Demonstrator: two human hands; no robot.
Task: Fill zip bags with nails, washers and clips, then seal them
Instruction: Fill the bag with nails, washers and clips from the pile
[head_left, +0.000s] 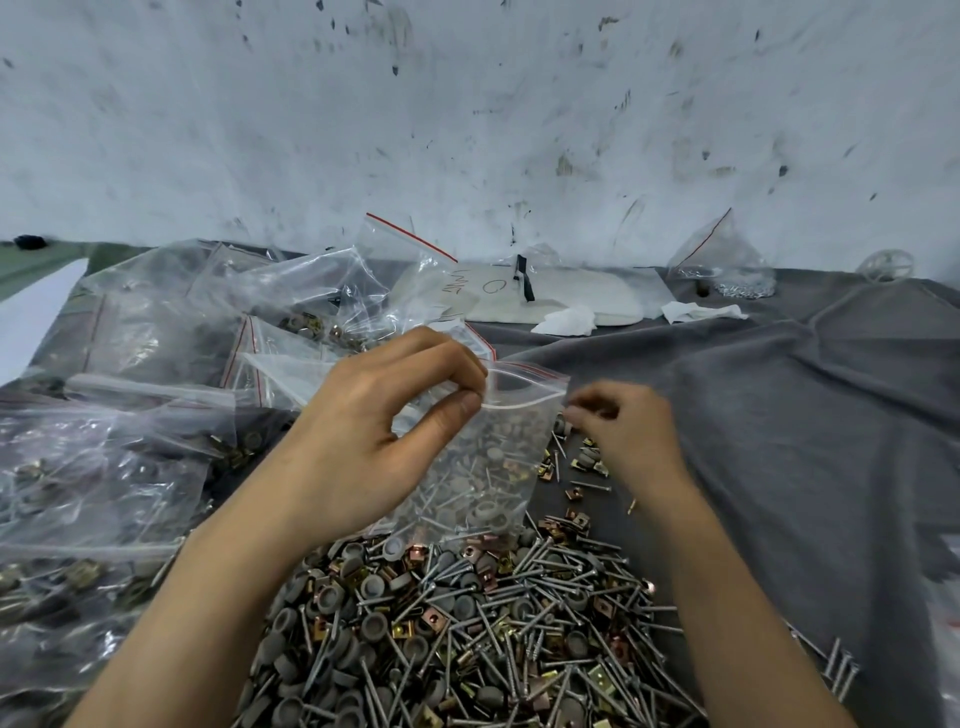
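Zip bag (483, 457), part-filled, is hanging open-mouthed between the fingers: left hand (374, 431) is pinching its rim with thumb and forefinger; right hand (623, 431), blurred, is curling at the opposite edge, grip indeterminable. A slipping pinch risks spilling contents onto the hardware pile (467, 623) beneath. Handwriting on the white packet (571, 296) beyond the fingertips is reading as illegible.

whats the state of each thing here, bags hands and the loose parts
zip bag: held up, mouth open, partly filled
left hand: pinches the bag's top left corner
right hand: fingers curled at the bag's right edge, blurred, grip unclear
pile of nails, washers and clips: loose on the cloth
heap of bags: filled, lying at the left; seals unclear
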